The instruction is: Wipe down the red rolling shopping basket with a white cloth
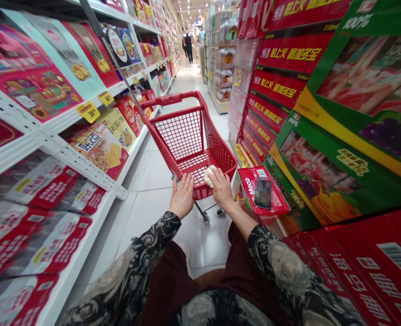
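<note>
A red plastic shopping cart (183,136) with a grid basket stands on the floor in front of me. My left hand (182,195) lies at the near rim of the basket, its fingers stretched out and nothing in it. Close by on the same rim, my right hand (223,188) presses a crumpled white wad (209,175), which looks like cloth or tissue. Part of the wad is hidden under the fingers. The cart's handle (173,98) is on the far side, away from me.
A white shelf (84,106) with packaged snacks runs along the left. Stacked green juice cartons (309,167) and red drink cases (282,56) rise on the right, with a red box (278,206) low beside the cart. Far down the tiled aisle (193,74) walks a person (188,47) in dark clothes.
</note>
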The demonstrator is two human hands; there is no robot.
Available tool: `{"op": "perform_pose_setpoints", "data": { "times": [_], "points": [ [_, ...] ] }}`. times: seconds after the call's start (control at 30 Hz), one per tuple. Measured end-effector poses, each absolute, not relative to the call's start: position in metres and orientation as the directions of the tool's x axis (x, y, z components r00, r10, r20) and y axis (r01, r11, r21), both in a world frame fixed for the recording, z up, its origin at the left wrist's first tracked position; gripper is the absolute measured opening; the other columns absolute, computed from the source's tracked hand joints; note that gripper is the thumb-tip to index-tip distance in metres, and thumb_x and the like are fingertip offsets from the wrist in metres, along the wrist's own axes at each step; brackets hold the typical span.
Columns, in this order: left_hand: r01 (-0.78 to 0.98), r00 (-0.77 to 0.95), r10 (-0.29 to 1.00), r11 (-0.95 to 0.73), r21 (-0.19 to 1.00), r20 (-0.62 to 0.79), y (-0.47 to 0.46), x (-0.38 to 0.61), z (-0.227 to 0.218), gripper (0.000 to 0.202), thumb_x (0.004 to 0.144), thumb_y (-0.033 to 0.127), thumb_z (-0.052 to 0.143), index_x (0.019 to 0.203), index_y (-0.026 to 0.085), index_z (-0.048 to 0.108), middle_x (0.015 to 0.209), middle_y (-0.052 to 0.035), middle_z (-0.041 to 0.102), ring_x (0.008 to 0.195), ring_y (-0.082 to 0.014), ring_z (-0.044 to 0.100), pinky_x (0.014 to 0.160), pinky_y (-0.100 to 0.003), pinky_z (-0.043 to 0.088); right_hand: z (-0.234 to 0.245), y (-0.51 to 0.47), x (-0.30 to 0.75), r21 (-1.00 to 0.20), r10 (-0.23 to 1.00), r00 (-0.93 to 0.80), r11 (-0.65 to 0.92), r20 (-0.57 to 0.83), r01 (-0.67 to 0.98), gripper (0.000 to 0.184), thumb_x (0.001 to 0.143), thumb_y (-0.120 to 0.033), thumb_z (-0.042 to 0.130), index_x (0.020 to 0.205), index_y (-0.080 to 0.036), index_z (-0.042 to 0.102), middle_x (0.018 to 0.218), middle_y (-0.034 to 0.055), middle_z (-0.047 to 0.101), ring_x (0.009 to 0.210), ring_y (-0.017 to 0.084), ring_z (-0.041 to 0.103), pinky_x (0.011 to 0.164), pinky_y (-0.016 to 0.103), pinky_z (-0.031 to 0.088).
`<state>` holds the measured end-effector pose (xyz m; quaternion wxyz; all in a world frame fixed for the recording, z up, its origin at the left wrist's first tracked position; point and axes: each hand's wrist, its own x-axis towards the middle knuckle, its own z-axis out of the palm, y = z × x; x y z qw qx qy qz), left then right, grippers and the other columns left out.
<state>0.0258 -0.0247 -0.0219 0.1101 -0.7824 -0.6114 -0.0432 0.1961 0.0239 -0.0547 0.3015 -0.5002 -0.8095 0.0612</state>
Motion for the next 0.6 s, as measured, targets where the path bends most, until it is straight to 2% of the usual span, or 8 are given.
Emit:
{"op": "perform_pose_setpoints", "data": {
  "times": [0.3, 0.43, 0.6],
  "points": [
    [0.968, 0.251, 0.947, -0.24, -0.075, 0.199, -0.021, 0.048, -0.019, 0.061, 0.07, 0.017, 0.043, 0.131, 0.009, 0.038, 0.143, -0.0146, 0.033, 0.136, -0.0272, 0.016, 0.108, -0.055, 0.009, -0.061, 0.054, 0.215, -0.468, 0.824, -0.335, 0.542, 0.457, 0.698, 0.053, 0.073, -0.003, 0.039, 0.123, -0.016, 0.05, 0.139, 0.0102, 0.04, 0.134, 0.021, 0.021, 0.104, 0.047, 0.025],
    [0.952, 0.306, 0.935, -0.297, -0.075, 0.18, -0.016, 0.048, -0.014, 0.064, 0.072, 0.02, 0.042, 0.134, 0.009, 0.033, 0.145, -0.0126, 0.028, 0.136, -0.0252, 0.016, 0.109, -0.054, 0.007, -0.06, 0.067, 0.228, -0.479, 0.831, -0.283, 0.518, 0.48, 0.709, 0.05, 0.074, -0.004, 0.038, 0.121, -0.014, 0.052, 0.138, 0.0112, 0.04, 0.133, 0.022, 0.023, 0.104, 0.047, 0.027],
    [0.96, 0.278, 0.94, -0.264, -0.093, 0.197, -0.011, 0.034, -0.013, 0.07, 0.072, 0.019, 0.042, 0.139, 0.01, 0.024, 0.148, -0.011, 0.02, 0.137, -0.0229, 0.014, 0.11, -0.052, 0.006, -0.057, 0.061, 0.229, -0.476, 0.868, -0.188, 0.419, 0.459, 0.773, 0.047, 0.077, -0.007, 0.038, 0.122, -0.012, 0.05, 0.139, 0.0132, 0.038, 0.132, 0.025, 0.025, 0.104, 0.048, 0.027]
  ]
}}
